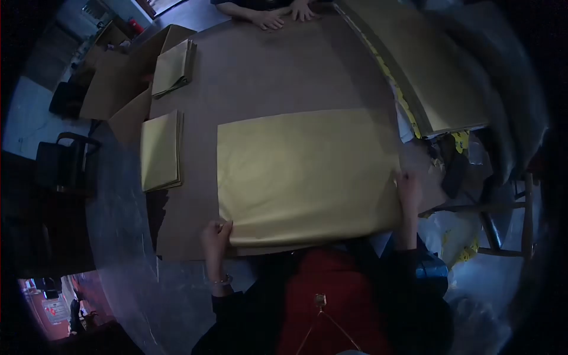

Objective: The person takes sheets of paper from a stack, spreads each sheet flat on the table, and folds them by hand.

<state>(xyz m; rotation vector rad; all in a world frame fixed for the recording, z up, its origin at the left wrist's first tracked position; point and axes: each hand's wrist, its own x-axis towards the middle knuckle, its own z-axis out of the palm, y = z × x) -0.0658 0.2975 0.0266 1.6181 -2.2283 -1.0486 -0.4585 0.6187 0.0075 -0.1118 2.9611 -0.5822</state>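
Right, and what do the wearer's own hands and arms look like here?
The left hand and right hand are both bare, without gloves. A thin, light-coloured bracelet circles the left wrist. Dark fabric sleeves end along both forearms; no markings can be made out on them.

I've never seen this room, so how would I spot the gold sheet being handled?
Find the big brown-topped table. At its near edge, the left hand and right hand each pinch a wide gold sheet. It lies opened out, unlike the folded gold stacks on the left, and it alone is held.
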